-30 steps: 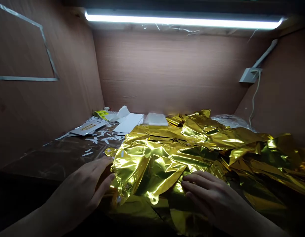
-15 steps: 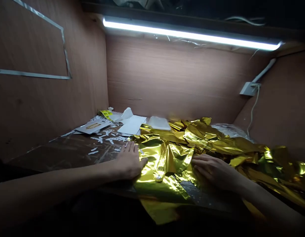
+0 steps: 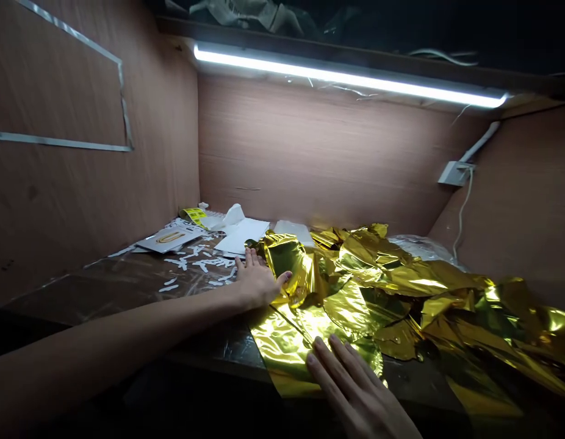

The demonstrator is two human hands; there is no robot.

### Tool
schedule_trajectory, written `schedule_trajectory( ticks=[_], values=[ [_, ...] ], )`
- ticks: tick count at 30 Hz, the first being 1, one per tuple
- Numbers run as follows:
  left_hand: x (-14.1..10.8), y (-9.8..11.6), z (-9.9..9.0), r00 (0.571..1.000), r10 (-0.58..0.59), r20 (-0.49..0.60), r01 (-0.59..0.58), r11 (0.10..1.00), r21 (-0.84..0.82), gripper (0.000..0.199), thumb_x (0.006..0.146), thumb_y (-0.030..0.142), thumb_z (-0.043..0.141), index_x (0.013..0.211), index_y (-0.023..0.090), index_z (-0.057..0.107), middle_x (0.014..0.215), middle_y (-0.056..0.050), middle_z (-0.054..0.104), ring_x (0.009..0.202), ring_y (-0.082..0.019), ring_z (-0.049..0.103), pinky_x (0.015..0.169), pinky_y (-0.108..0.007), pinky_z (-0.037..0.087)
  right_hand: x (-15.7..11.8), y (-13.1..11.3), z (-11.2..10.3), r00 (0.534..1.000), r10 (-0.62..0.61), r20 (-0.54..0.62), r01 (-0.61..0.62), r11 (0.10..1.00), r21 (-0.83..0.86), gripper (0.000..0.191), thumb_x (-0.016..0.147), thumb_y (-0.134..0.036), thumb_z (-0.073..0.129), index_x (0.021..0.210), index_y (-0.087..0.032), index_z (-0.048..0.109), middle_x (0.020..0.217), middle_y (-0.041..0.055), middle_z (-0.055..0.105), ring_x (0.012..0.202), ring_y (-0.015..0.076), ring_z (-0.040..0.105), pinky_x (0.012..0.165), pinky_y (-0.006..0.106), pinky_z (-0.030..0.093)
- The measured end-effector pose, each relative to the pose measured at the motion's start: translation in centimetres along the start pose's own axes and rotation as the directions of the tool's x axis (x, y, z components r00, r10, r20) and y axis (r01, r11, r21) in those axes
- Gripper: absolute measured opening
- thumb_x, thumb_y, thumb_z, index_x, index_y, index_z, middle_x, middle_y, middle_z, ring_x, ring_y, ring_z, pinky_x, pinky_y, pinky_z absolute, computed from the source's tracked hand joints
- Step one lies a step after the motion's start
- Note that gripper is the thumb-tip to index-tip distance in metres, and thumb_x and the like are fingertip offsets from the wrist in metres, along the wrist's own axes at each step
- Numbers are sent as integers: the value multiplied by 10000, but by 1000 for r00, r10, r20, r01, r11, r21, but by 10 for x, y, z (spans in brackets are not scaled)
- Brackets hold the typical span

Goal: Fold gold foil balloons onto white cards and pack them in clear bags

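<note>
Both hands are working the big sheet of gold foil [image 3: 392, 274], which lies heaped and creased across the right half of the table top [image 3: 104, 299], its near end spilling toward the front edge. Neither hand has hold of it.

L hand [image 3: 257, 283]: open, fingers splayed, palm down, no pinch. Its fingertips [image 3: 250, 257] rest on the table just beside the foil, and the thumb side presses against a raised crumple [image 3: 287, 259].

R hand [image 3: 356, 390]: also open, fingers spread and nearly straight, lying on a flatter stretch of foil near the front, w/ nothing gripped (palm contact is hard to judge from this angle).

So the work in hand looks like pressing and spreading, not lifting. The crumple by the L hand stands highest nearby.

Behind: white paper scraps [image 3: 195, 262] on the table, a grey card [image 3: 170, 239] w/ a gold oval, a white sheet [image 3: 241, 236], a yellow sticker sheet [image 3: 194, 214] and a clear plastic bag [image 3: 422, 247]. Wood walls [image 3: 332, 158] box it all in, under a strip light [image 3: 346, 76].
</note>
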State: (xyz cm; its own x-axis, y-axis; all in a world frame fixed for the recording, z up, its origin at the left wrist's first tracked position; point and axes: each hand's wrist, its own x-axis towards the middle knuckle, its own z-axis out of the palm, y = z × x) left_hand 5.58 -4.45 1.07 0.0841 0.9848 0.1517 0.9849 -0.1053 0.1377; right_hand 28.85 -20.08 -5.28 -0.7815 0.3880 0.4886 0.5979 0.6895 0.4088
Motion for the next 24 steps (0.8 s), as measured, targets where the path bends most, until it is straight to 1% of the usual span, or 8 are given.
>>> schedule_trajectory(
  ticks=[3, 5, 8, 11, 14, 18, 20, 24],
  values=[
    [-25, -21, -8, 987, 159, 34, -159, 987, -6, 1011, 928, 802, 177, 1473, 30, 539, 1638, -245, 296, 1553, -443, 148, 1221, -606, 189, -10, 10, 10, 999, -14, 39, 15, 1000, -16, 914, 917, -639, 588, 1586, -61, 357, 1515, 225, 496, 1391, 418, 499, 1032, 509, 538],
    [-43, -35, -10, 961, 278, 14, -278, 961, -18, 984, 913, 821, 242, 1514, 86, 502, 1626, -222, 344, 1535, -435, 232, 1213, -598, 222, -11, 22, 5, 993, -3, 117, -3, 999, 48, 847, 972, -568, 547, 1625, -106, 267, 1574, 187, 420, 1450, 381, 434, 1108, 480, 489],
    [-69, -49, -11, 916, 400, -22, -398, 915, 58, 1098, 851, 864, 353, 1529, 6, 445, 1575, -294, 396, 1488, -469, 326, 1212, -599, 235, -11, 43, -16, 958, 56, 281, -109, 978, 178, 688, 1037, -387, 501, 1639, -216, 218, 1633, 94, 323, 1505, 309, 353, 1205, 437, 396],
    [-92, -49, -15, 881, 473, -24, -467, 876, 122, 1059, 850, 849, 390, 1404, -35, 577, 1431, -332, 550, 1375, -479, 480, 1162, -587, 340, -14, 66, -35, 903, 46, 427, -210, 914, 346, 614, 1062, -322, 466, 1625, -326, 219, 1647, 8, 297, 1519, 248, 319, 1251, 421, 324],
    [-109, -37, -22, 860, 510, -18, -505, 855, 119, 802, 910, 718, 453, 1214, 19, 704, 1213, -290, 685, 1175, -441, 631, 1031, -561, 475, -26, 99, -39, 868, 30, 496, -272, 864, 423, 570, 1061, -322, 476, 1595, -385, 288, 1638, -25, 330, 1519, 248, 310, 1261, 461, 286],
    [-116, -18, -25, 829, 558, -34, -553, 827, 98, 446, 947, 498, 514, 988, 117, 742, 964, -186, 735, 906, -357, 708, 830, -500, 557, -45, 156, -27, 853, 100, 512, -293, 903, 314, 510, 1042, -267, 485, 1542, -357, 445, 1616, 19, 400, 1511, 295, 327, 1224, 534, 348],
    [-112, -11, -24, 809, 587, -24, -582, 806, 104, 363, 944, 451, 534, 883, 152, 731, 848, -139, 734, 797, -330, 714, 747, -470, 560, -49, 177, -24, 880, 139, 455, -277, 927, 253, 463, 1001, -207, 524, 1446, -314, 595, 1541, 60, 521, 1480, 314, 398, 1189, 534, 414],
    [-101, -6, -24, 803, 595, -31, -587, 799, 130, 339, 948, 411, 553, 743, 178, 689, 720, -95, 717, 698, -314, 717, 627, -406, 528, -34, 169, -37, 940, 208, 271, -254, 956, 148, 468, 945, -65, 476, 1315, -244, 700, 1335, 100, 689, 1279, 276, 628, 1054, 460, 565]
  ],
)
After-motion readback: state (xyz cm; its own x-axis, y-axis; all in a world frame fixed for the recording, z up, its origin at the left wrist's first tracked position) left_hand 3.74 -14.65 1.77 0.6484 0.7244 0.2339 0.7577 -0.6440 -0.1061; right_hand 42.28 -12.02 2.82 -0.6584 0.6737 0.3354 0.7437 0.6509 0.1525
